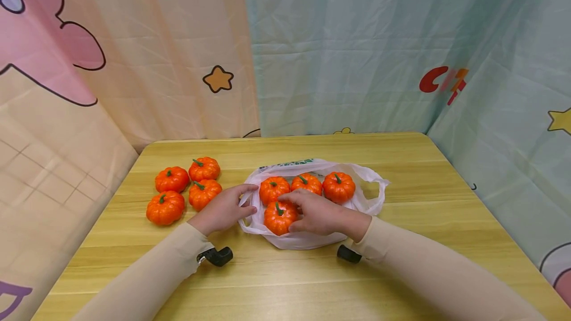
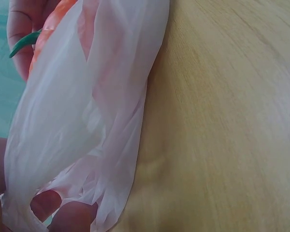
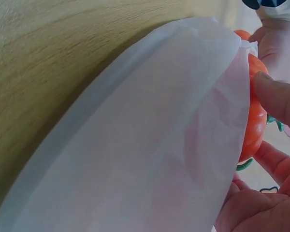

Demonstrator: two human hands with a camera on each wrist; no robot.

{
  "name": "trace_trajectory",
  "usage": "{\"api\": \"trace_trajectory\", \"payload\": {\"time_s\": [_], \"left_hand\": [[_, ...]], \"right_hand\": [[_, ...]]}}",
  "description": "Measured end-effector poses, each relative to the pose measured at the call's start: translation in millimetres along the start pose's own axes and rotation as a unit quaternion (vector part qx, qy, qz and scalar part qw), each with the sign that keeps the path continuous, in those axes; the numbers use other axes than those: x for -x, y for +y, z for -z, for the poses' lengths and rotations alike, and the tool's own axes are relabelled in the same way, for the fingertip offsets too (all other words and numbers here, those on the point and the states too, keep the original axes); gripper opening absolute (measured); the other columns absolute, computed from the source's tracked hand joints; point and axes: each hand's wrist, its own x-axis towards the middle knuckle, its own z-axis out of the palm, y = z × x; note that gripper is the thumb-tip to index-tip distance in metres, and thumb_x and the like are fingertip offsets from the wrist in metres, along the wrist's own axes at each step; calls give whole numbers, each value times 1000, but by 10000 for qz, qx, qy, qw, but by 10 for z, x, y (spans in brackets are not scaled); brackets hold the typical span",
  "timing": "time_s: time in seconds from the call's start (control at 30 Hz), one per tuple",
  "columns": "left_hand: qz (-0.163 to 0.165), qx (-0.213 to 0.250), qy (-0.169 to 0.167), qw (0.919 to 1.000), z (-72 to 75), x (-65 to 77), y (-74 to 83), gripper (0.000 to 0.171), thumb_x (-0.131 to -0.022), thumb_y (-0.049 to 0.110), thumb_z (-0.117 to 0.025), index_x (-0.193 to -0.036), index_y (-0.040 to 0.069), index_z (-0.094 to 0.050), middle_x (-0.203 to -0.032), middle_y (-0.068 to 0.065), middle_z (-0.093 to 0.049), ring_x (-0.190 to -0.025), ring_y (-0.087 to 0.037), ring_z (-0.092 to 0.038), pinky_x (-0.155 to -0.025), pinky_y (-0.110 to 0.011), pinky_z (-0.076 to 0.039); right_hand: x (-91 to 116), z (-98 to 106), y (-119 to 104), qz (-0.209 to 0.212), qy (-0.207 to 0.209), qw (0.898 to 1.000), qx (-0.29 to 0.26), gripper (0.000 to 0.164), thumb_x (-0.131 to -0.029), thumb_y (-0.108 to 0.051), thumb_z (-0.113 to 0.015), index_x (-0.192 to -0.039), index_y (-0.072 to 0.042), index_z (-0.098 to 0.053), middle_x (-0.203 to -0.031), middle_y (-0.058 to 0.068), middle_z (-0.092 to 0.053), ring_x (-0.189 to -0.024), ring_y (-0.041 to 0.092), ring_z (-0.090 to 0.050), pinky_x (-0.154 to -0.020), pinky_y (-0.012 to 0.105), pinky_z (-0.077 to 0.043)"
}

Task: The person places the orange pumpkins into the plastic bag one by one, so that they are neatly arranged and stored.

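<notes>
A white plastic bag (image 1: 308,242) lies spread on the table with several small orange pumpkins in its mouth. My right hand (image 1: 318,212) holds the front pumpkin (image 1: 277,219), thumb at its near side and fingers over its far side. Behind it are the left pumpkin (image 1: 273,188), the middle one (image 1: 307,182) and the right one (image 1: 339,187). At the bag's left end, my left hand (image 1: 225,208) holds the plastic edge. In the left wrist view, its fingers (image 2: 72,217) curl at a loop of the bag; their full grip is partly hidden.
Several more orange pumpkins (image 1: 165,207) stand grouped on the wooden table (image 1: 276,291) left of the bag, close to my left hand. Printed curtains (image 1: 348,63) hang behind the table and along both sides. Black wrist-worn pieces (image 1: 349,254) sit below both sleeves.
</notes>
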Motion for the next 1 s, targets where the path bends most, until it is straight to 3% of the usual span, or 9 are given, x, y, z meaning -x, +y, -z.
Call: {"api": "trace_trajectory", "payload": {"time_s": [0.23, 0.4, 0.67, 1.0], "left_hand": [[3, 23, 1, 10000, -4, 4, 1, 61, -97, 28, -77, -153, 16, -55, -125, -11, -63, -55, -16, -45, -55, -25, -40], [30, 30, -15, 10000, -4, 6, 5, 62, -97, 28, -77, -153, 17, -55, -128, -11, -63, -55, -16, -45, -55, -25, -40], [81, 32, -54, 9999, 1, 11, 19, 62, -97, 29, -77, -154, 17, -54, -134, -11, -61, -56, -16, -45, -56, -25, -40], [-52, 46, -2, 10000, -6, -4, 7, 61, -97, 28, -77, -152, 14, -56, -137, -13, -62, -60, -18, -46, -59, -28, -40]], "right_hand": [[-13, -1, 3, -10, -93, 9999, 40, 66, -92, -13, -78, -154, -16, -54, -144, 10, -54, -106, 17, -57, -97, 35, -53], [-26, -4, 5, 0, -123, 9998, 148, 66, -94, -13, -77, -154, -16, -53, -145, 10, -55, -99, 16, -57, -94, 34, -52], [-33, -13, -9, -39, -146, 9997, 169, 63, -95, -14, -76, -154, -17, -54, -152, 8, -55, -134, 24, -55, -116, 44, -47], [-43, -40, 12, 14, -108, 9997, 216, 62, -97, -17, -76, -154, -20, -54, -149, 8, -57, -132, 25, -57, -116, 46, -46]]}}
